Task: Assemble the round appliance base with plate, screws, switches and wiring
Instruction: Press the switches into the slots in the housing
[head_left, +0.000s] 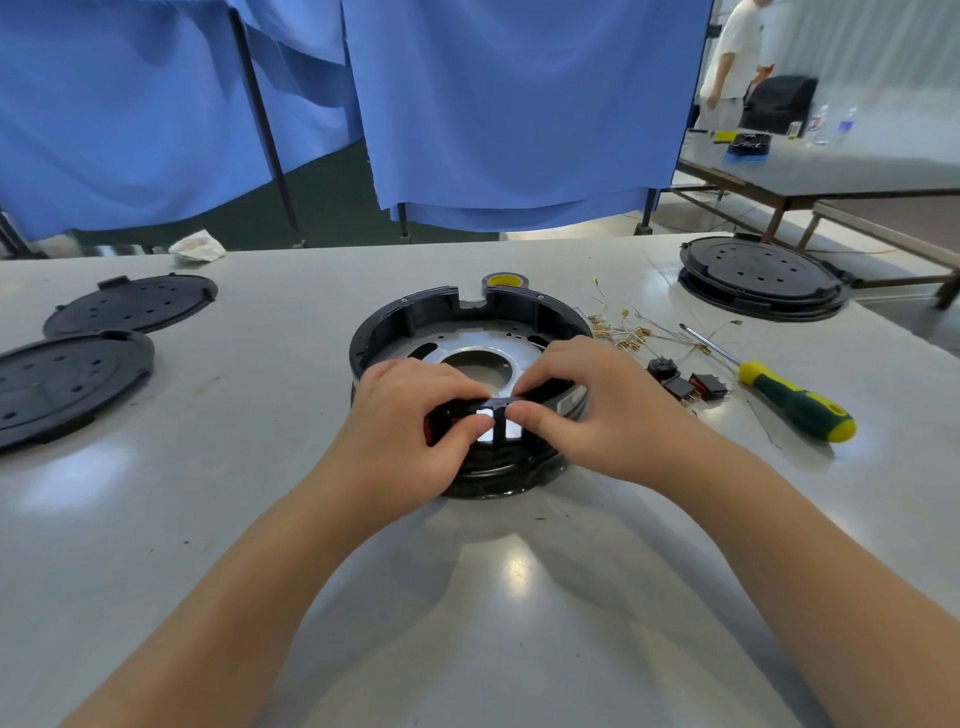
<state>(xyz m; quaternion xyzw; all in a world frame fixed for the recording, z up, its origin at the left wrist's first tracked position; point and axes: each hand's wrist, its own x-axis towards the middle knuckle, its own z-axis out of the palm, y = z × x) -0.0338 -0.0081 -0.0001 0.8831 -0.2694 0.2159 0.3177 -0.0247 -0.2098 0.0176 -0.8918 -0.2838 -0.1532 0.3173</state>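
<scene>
Both hands meet at frame centre on the round base's (467, 332) near wall: left hand (415, 415) pinches a red switch (432, 427) into its slot, right hand (576, 410) pinches the frame. Switch-fitting seems underway; next, press home, then fetch the spare switches (691, 387) at right.

Grey table (493, 597) carries the round base (395, 322), black covers (130, 304), screwdriver (795, 402), loose switches (688, 384), wires (623, 327).
</scene>
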